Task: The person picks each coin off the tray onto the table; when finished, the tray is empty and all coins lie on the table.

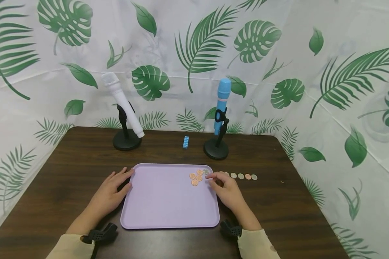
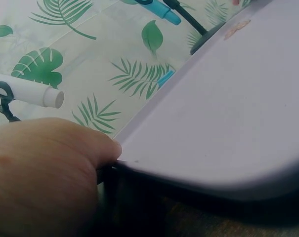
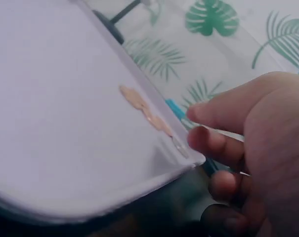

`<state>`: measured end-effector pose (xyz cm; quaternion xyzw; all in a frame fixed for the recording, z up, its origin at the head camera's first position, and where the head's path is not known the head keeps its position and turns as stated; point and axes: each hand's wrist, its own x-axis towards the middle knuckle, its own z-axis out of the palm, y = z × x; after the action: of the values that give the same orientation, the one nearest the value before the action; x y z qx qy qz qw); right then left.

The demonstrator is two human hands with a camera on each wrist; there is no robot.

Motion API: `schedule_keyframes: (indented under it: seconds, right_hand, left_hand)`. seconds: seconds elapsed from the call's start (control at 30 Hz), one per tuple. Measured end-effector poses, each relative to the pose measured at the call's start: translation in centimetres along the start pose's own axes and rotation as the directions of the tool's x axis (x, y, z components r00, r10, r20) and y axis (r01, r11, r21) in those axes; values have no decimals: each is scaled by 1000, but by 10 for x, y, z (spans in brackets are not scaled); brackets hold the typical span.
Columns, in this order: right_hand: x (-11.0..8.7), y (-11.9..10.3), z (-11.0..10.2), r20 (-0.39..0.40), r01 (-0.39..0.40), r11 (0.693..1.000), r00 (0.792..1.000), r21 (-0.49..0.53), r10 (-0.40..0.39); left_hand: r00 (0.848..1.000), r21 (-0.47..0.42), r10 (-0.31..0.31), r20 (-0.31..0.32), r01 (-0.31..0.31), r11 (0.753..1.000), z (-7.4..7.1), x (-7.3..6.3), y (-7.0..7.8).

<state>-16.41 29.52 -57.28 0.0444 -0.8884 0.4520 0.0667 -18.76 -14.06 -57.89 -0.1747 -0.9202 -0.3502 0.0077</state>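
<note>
A shallow lilac tray (image 1: 168, 201) lies on the table. My left hand (image 1: 111, 190) touches its upper left rim with fingers extended. Several copper coins (image 1: 194, 182) are grouped in the tray's upper right corner, beside silver coins (image 1: 205, 172). Over the right rim hovers my right hand (image 1: 227, 189), its fingertips close to those silver coins. In the right wrist view, the fingers (image 3: 198, 138) are loosely bent with nothing visible between them. To the right of the tray, a row of coins (image 1: 241, 176) lies on the table, its left end partly hidden by the right hand.
Behind the tray stand a white microphone (image 1: 124, 102) and a blue microphone (image 1: 223, 90), each on a black stand with a round base. Between them lies a small blue studded block (image 1: 186, 142). A leaf-patterned cloth (image 1: 162, 43) hangs behind the dark wooden table (image 1: 278, 216).
</note>
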Motion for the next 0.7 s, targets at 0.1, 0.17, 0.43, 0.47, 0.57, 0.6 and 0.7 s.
schedule_keyframes:
  seconds: [0.1,0.17,0.43,0.47,0.57,0.6,0.7]
  right_hand:
    - [-1,-2,2,55,13,998,998,-57,-10]
    - [-2,-3,2,86,-4,996,996,-94,13]
    - [-5,-6,3,122,-39,980,990,-197,64]
    - [-5,-7,3,123,-41,979,990,-199,66]
    - [-5,-8,3,125,-42,979,990,-202,69]
    - [-5,-8,3,127,-36,979,990,-200,63]
    - [-4,-7,3,136,-10,979,990,-203,39]
  left_hand:
    - [1000,4,-1,-1,1,1000,-1,0,1]
    - [1000,4,-3,1,3,1000,-1,0,3]
    - [1000,6,11,0,-11,1000,-2,1,5]
    - [1000,7,12,0,-12,1000,-2,1,5]
    - [1000,7,12,-1,-12,1000,-1,1,3]
    - [1000,5,10,-1,-10,1000,0,0,2]
    - [1000,-5,-3,6,3,1000,0,0,1]
